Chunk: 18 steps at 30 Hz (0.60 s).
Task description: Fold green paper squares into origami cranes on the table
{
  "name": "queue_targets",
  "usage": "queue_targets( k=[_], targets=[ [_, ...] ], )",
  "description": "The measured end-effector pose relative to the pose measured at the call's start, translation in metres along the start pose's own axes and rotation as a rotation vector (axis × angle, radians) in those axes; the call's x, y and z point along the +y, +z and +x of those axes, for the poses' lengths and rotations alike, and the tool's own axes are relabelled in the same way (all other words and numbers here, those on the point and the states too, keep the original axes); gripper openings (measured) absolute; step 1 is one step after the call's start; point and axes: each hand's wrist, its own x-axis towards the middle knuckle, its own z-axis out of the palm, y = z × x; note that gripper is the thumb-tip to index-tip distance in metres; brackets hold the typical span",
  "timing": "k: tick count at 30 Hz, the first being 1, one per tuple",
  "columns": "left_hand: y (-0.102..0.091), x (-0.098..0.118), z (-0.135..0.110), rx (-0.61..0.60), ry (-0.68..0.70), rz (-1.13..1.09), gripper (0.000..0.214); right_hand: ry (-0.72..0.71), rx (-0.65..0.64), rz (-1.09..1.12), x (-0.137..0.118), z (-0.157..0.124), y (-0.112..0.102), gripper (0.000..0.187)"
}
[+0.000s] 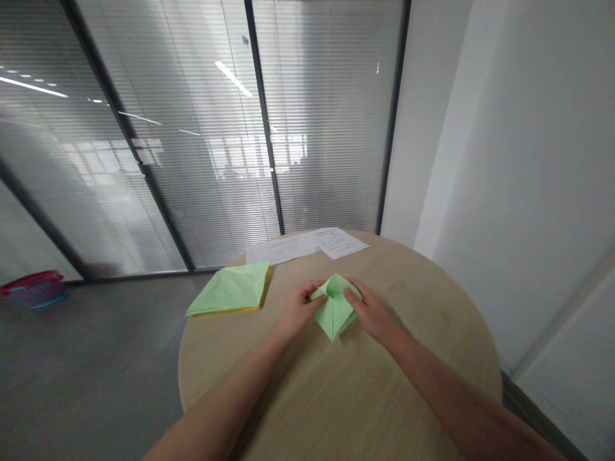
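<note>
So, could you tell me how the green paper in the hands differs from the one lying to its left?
The folded piece is smaller and kite-shaped; the left sheet is larger. The left hand and right hand pinch the folded piece; the left sheet lies untouched, yellow beneath. Both are creased light green.

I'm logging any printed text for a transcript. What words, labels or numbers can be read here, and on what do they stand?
No text here can be read.
The white printed sheets at the far edge of the table: lines of dark print, too small and blurred to read.
The folded green paper in the left hand and right hand: no print visible.
The green paper stack: no print visible.
</note>
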Motion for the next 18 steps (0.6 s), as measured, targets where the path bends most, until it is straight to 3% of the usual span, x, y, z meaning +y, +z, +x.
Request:
queue_targets(
  k=[4, 9, 12, 18],
  targets=[
    [-0.002, -0.001, 0.001, -0.015, -0.018, -0.022, 0.037, 0.037, -0.009, 0.055, -0.002, 0.0, -0.003, 0.044],
    [-0.003, 0.004, -0.002, -0.034, 0.039, 0.104, 0.028, 0.133, -0.041, 0.014, 0.007, 0.003, -0.001, 0.036],
    [-0.003, 0.005, -0.003, -0.019, 0.0, 0.154, 0.038, 0.212, -0.047, 0.019, 0.014, 0.004, 0.001, 0.03],
    [0.0, 0.004, -0.003, -0.021, 0.008, 0.119, 0.03, 0.15, -0.107, 0.001, 0.01, 0.001, 0.001, 0.035]
  ],
)
